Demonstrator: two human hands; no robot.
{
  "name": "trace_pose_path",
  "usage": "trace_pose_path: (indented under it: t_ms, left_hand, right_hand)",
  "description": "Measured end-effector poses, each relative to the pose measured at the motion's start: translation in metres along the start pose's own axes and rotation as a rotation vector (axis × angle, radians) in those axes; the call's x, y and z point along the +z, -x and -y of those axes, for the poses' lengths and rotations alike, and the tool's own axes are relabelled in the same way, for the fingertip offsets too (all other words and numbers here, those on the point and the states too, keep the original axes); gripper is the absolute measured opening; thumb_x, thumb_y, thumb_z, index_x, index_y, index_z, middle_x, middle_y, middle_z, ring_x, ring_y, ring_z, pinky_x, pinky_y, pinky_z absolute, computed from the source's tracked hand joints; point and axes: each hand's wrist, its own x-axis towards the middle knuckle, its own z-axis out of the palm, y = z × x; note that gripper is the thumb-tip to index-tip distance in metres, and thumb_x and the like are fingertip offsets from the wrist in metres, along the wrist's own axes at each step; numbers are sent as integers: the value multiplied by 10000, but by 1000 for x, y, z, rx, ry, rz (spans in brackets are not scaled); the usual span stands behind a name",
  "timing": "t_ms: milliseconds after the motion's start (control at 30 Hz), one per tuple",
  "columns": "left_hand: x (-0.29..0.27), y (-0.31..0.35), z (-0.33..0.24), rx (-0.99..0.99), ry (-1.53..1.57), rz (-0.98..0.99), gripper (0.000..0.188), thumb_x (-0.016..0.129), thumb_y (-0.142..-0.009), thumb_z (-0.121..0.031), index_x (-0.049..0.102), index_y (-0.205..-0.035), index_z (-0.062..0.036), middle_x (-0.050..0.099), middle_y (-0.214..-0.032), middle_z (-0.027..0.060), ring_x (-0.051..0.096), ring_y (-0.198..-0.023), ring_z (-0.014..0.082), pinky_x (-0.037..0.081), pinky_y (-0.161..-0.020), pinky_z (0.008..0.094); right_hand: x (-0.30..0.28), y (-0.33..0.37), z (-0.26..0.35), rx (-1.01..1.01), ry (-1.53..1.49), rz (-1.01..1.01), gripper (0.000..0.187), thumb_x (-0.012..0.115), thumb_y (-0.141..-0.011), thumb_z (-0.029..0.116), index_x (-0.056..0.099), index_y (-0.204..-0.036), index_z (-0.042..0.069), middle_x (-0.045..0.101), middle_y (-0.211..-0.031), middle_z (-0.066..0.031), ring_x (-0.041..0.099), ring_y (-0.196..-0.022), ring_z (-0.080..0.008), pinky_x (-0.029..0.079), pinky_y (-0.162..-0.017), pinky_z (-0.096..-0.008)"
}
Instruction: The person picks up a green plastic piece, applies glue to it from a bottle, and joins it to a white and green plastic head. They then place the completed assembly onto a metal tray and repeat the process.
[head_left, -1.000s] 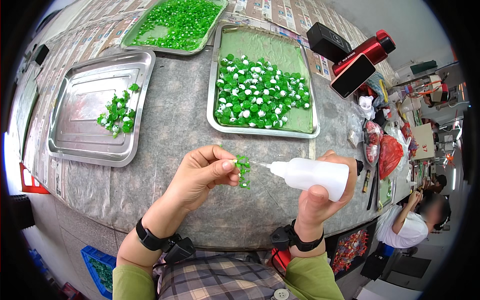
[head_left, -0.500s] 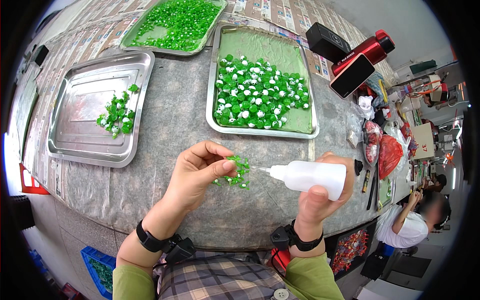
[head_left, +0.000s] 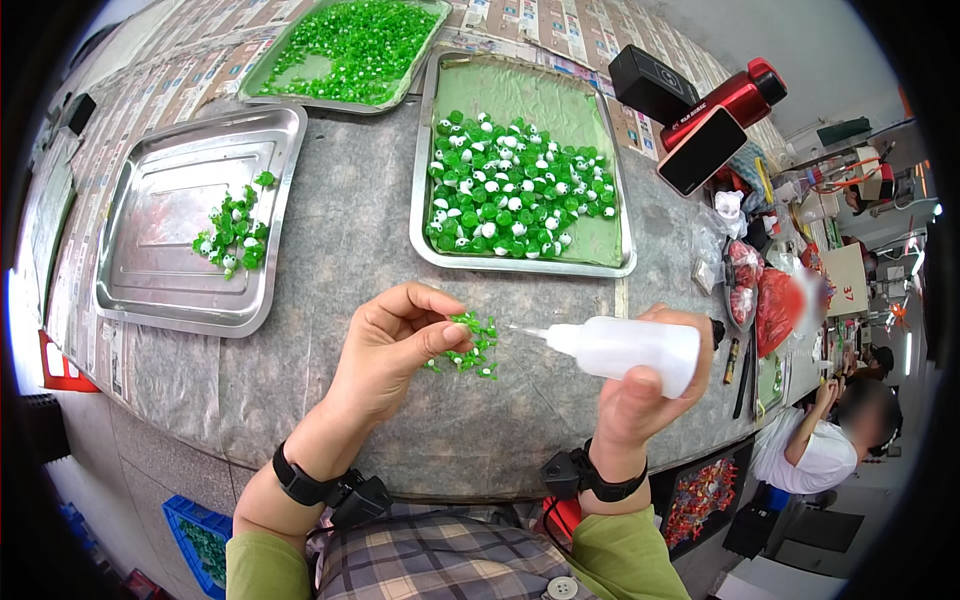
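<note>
My left hand [head_left: 390, 345] is closed in a pinch on a small green plastic piece [head_left: 466, 322], mostly hidden by the fingertips. Just beyond and below those fingers, several green pieces with white spots [head_left: 478, 360] lie on the grey table cover. Wrapped round a white squeeze bottle [head_left: 640, 352] is my right hand [head_left: 640, 405], thumb on its near side. The bottle lies almost level, and its thin needle tip [head_left: 525, 329] points left at the pinched piece, a short gap away from it.
Past my hands stands a metal tray [head_left: 425, 225] of green and white beads. A tray at left [head_left: 190, 318] holds a small cluster of green pieces; another tray [head_left: 262, 80] behind is full of them. Black phone [head_left: 702, 150], red flask [head_left: 735, 98] and bags [head_left: 775, 310] are at right. A person [head_left: 805, 450] sits beyond.
The bottle's tip has drawn back slightly to the right, away from my left fingers, and the bottle tilts a little more. My left hand has barely moved.
</note>
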Motion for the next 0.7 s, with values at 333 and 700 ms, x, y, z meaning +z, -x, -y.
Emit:
trace_pose_path:
  t_ms: [333, 700]
  left_hand:
    - [3, 2, -1, -21, 15, -45, 130, 596, -745, -31, 542, -862, -15, 580, -761, 52, 567, -682, 120, 466, -634, 230]
    - [-1, 0, -3, -29, 15, -66, 126, 592, -753, -49, 542, -864, -16, 580, -755, 53, 567, -674, 122, 468, -621, 233]
  right_hand:
    - [-79, -24, -60, 503, 56, -29, 312, 561, -752, 26, 412, -1024, -9, 540, -1003, -106, 511, -911, -127, 402, -773, -234]
    - [-83, -35, -60, -258, 1146, -251, 281, 598, -714, 42, 486, -967, -9, 568, -870, -73, 539, -770, -192, 423, -697, -285]
